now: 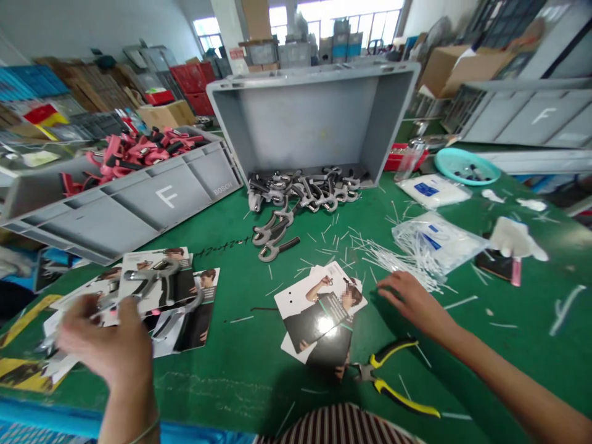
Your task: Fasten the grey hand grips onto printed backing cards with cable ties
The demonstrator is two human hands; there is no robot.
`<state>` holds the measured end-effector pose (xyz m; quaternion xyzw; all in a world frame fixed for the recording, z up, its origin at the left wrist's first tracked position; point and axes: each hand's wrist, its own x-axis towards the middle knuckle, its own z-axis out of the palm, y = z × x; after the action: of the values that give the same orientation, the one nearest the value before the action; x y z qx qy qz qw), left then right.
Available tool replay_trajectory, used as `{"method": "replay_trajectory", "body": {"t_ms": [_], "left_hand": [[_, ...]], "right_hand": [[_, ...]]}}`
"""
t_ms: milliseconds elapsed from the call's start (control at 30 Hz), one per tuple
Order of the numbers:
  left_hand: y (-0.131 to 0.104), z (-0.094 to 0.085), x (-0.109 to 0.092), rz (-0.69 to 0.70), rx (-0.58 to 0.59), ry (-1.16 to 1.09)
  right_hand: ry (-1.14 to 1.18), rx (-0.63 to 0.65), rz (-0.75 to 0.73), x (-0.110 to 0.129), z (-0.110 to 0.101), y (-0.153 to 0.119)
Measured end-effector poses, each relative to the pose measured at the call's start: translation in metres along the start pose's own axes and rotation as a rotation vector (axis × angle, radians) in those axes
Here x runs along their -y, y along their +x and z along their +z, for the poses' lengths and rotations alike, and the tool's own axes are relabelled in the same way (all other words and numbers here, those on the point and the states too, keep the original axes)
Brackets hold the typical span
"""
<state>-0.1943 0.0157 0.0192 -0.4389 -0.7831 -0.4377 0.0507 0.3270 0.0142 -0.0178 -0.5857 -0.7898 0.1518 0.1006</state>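
crate (314,126) on side spilling grey tools (308,192); bosch crate (197,184) heaped with pink tools (134,153); teal bowl (444,163) holding dark bits (470,172). left hand (108,342) over carded tools (169,279), grip unclear; right hand (409,299) loosely spread near cable ties (393,256).

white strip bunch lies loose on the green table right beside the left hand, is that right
Not quite: the bunch of white strips lies beside the right hand. The head view shows this; the left hand is on the other side, by printed cards. The bunch does lie loose on the green table.
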Motion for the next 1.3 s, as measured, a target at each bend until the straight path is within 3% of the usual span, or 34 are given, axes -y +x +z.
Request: {"method": "replay_trajectory", "body": {"t_ms": [33,133,167,300,400,467,567,633,700,800,900,1000,1133,1300], "left_hand": [[-0.013,0.012,-0.007,0.056,0.03,-0.029],[-0.059,0.055,-0.036,0.278,0.623,-0.211],[-0.073,0.069,-0.046,0.351,0.76,-0.216],[-0.105,0.108,-0.072,0.424,0.95,-0.118],[-0.106,0.117,-0.083,0.281,1.136,-0.12],[-0.102,0.115,-0.089,0.085,1.249,-0.223],[-0.1,0.099,-0.098,-0.24,1.4,-0.511],[-0.103,0.083,-0.103,-0.385,1.501,-0.69],[-0.11,0.069,-0.103,-0.473,1.541,-0.796],[-0.126,0.055,-0.097,-0.591,1.436,-0.903],[-0.142,0.052,-0.087,-0.715,1.348,-0.973],[-0.151,0.055,-0.082,-0.772,1.373,-0.955],[-0.156,0.06,-0.087,-0.745,1.379,-0.925],[-0.159,0.065,-0.088,-0.62,1.333,-0.878]], "right_hand": [[-0.083,-0.01,0.065,-0.009,0.001,0.017],[-0.27,0.011,0.223,-0.028,0.009,0.057],[-0.295,0.016,0.244,-0.031,0.011,0.066],[-0.309,0.052,0.232,-0.037,0.013,0.081],[-0.293,0.084,0.221,-0.04,0.009,0.083],[-0.269,0.091,0.224,-0.042,0.006,0.084],[-0.2,0.094,0.215,-0.043,0.003,0.09],[-0.131,0.08,0.203,-0.041,-0.003,0.096],[-0.045,0.052,0.195,-0.039,-0.011,0.102],[0.151,0.03,0.168,-0.033,-0.023,0.107],[0.689,0.062,0.152,-0.023,-0.025,0.105],[1.124,0.148,0.181,-0.008,-0.016,0.099],[1.232,0.185,0.186,0.011,-0.004,0.095],[1.043,0.171,0.122,0.025,0.001,0.092]]}}
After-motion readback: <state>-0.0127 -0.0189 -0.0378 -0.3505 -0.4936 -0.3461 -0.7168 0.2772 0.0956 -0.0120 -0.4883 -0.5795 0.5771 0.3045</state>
